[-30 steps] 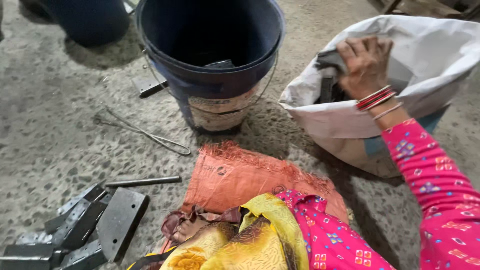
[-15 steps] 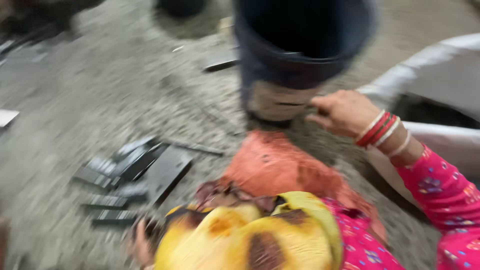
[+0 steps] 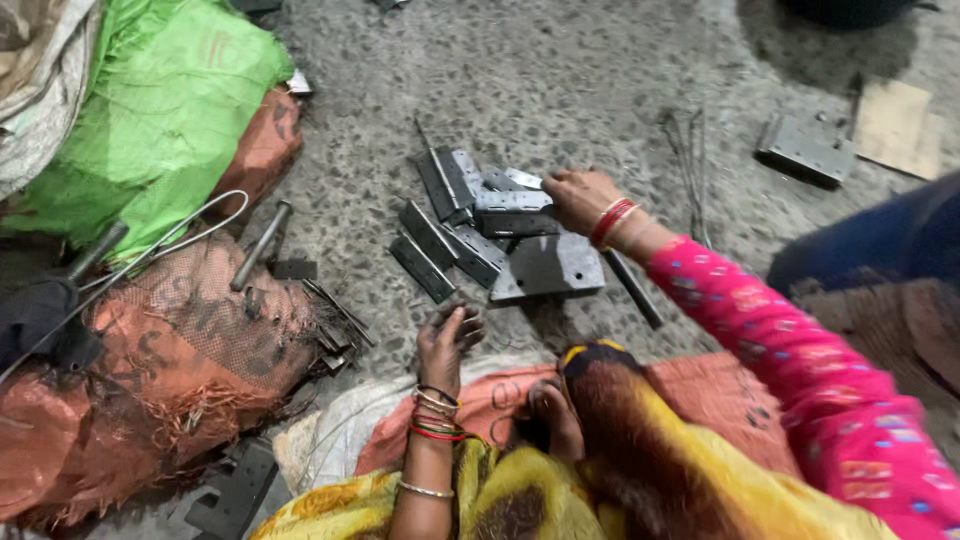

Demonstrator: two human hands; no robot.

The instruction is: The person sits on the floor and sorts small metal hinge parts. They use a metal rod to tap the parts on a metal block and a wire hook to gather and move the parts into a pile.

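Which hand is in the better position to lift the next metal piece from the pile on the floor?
Probably the right hand: its fingers already rest on the top metal piece of the pile. The left hand rests on the floor beside the pile and touches no piece.

Right hand (image 3: 580, 198) grips a metal plate (image 3: 515, 213); left hand (image 3: 447, 340) rests beside the pile.

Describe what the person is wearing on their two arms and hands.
The right hand comes out of a bright pink sleeve with a small floral print, with red and white bangles at the wrist. The left hand has a bare forearm, a stack of red, green and dark bangles and a thin pale bracelet further up.
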